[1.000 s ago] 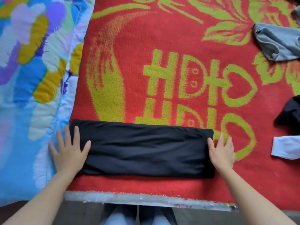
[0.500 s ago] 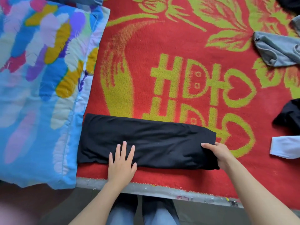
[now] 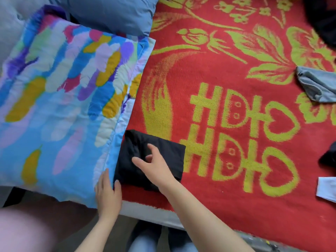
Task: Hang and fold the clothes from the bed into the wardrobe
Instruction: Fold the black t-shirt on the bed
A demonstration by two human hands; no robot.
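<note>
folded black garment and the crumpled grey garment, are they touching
Apart. The head view shows a wide stretch of red and yellow blanket between the folded black garment and the crumpled grey garment.

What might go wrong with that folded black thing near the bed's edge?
The folded black garment lies close to the bed's edge, so a nudge might slide it off. The right hand is only loosely over it, so the fold may spring open. The left hand lies where it meets the colourful pillow, which could drag the fold when lifted.
</note>
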